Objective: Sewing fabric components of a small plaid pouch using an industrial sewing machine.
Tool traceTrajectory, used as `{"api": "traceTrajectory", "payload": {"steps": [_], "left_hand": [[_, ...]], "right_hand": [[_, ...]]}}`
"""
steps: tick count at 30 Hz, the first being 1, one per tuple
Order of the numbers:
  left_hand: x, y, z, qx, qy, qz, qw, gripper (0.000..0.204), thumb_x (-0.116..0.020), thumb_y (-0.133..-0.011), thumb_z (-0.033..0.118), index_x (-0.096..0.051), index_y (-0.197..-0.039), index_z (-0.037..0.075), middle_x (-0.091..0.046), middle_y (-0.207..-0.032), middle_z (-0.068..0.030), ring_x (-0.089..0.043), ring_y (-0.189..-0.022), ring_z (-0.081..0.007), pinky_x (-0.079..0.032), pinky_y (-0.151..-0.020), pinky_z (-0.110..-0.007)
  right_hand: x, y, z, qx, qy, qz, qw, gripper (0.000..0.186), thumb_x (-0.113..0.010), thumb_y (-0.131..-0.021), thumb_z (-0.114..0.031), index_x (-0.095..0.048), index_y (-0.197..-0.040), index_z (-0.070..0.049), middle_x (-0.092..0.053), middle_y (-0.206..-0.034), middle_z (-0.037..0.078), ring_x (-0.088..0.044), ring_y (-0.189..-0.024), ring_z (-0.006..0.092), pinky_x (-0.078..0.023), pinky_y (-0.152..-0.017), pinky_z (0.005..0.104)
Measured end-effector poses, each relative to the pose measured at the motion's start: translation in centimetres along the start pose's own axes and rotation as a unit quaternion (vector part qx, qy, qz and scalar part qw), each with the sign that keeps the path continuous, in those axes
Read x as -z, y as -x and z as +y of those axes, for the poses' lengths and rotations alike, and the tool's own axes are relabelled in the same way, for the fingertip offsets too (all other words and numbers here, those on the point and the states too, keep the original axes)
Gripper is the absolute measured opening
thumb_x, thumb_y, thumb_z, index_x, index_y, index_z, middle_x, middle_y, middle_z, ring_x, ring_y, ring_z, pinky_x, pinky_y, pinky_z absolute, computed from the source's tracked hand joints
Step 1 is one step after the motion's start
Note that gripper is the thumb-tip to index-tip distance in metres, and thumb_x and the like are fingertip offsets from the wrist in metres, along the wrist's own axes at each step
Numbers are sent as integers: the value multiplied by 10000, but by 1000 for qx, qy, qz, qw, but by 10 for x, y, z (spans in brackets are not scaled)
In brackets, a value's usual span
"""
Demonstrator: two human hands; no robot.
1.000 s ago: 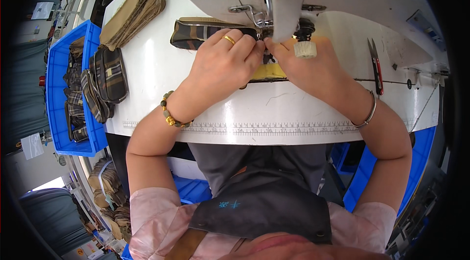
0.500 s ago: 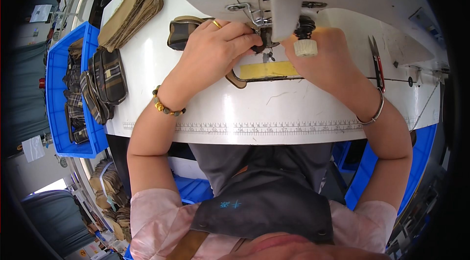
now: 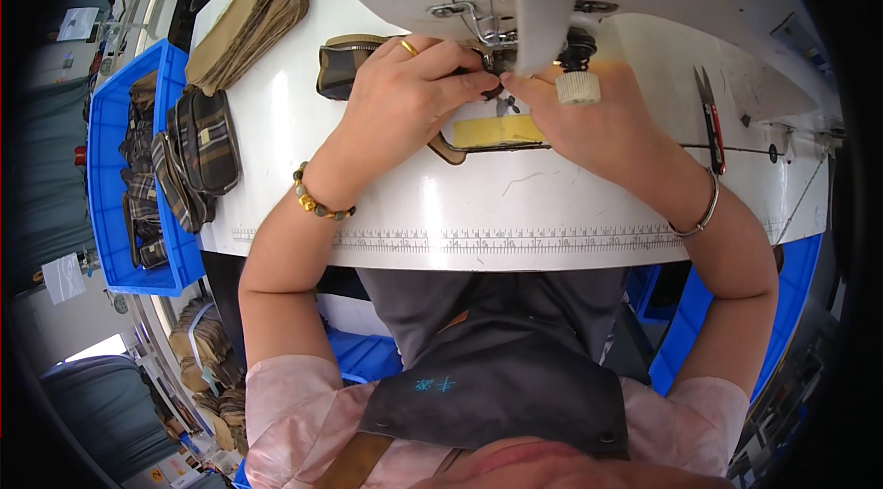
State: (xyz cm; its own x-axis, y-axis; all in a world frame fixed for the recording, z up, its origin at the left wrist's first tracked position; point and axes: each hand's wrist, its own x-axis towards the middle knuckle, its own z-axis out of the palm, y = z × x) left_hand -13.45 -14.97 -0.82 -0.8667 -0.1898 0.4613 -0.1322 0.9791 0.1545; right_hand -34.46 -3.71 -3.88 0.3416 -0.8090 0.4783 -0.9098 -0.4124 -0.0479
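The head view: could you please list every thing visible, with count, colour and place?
Smooth flat table: one, white, centre
Bulky sewing machine: one, white, top
Zippered plaid pouch: one, brown and black, upper table
Flat rectangular strip: one, yellow, below the pouch's right end
Slim pointed scissors: one pair, red and dark, table's right
Stacked fabric pieces: one stack, tan, table's upper left
Loose plaid pouches: at least two, brown and black, table's left edge
Rectangular plastic bin: one, blue, left, holding more pouches
Beaded bracelet: one, green and gold, left wrist
Metal bangle: one, silver, right wrist
Cloth apron: one, dark grey, lower centre
Background items: too small to count
Left hand: one, bare, gold-ringed, at the zippered pouch
Right hand: one, bare, beside the machine's needle area
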Motion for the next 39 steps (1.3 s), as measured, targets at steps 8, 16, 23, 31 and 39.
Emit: {"api": "traceTrajectory", "payload": {"steps": [8, 16, 23, 31, 39], "left_hand": [[-8, 1, -12, 27, -19, 17, 999, 268, -786, -762, 63, -801, -1022, 124, -721, -856, -12, -666, -699, -200, -514, -589, -326], [-12, 1, -13, 53, -37, 27, 998, 220, -771, -826, 94, -804, -1036, 146, -718, -809, -16, -651, -622, -180, -494, -548, -312], [-2, 14, -14, -37, -146, 58, 987, 267, -729, -681, 112, -788, -942, 122, -721, -934, 35, -647, -831, -159, -549, -658, -291], [41, 50, 43, -127, -170, 116, 970, 330, -737, -646, 120, -789, -966, 60, -745, -976, -29, -593, -745, -144, -511, -605, -268], [23, 51, 90, -187, -94, 185, 960, 243, -723, -534, 118, -769, -766, 62, -735, -941, -20, -579, -750, -141, -450, -620, -262]], "right_hand": [[-1, -1, -1, -7, 16, -6, 1000, 118, -713, -784, -200, -739, -695, -126, -604, -622, 39, -656, -568, 195, -501, -505, 343], [1, -1, 1, -1, 16, -3, 1000, 127, -700, -813, -225, -741, -730, -139, -610, -614, 37, -660, -569, 201, -505, -508, 342], [10, -4, -1, -4, 20, -24, 1000, 159, -689, -865, -231, -720, -749, -126, -592, -574, 56, -651, -547, 226, -496, -499, 359], [56, -20, -28, -121, -337, -110, 927, 388, -659, -942, -390, -673, -787, -34, -632, -626, 134, -621, -560, 312, -470, -542, 423], [65, 12, -77, -220, -502, -53, 835, 234, -718, -921, -223, -709, -1013, -9, -656, -726, 117, -598, -576, 169, -461, -548, 305]]}}
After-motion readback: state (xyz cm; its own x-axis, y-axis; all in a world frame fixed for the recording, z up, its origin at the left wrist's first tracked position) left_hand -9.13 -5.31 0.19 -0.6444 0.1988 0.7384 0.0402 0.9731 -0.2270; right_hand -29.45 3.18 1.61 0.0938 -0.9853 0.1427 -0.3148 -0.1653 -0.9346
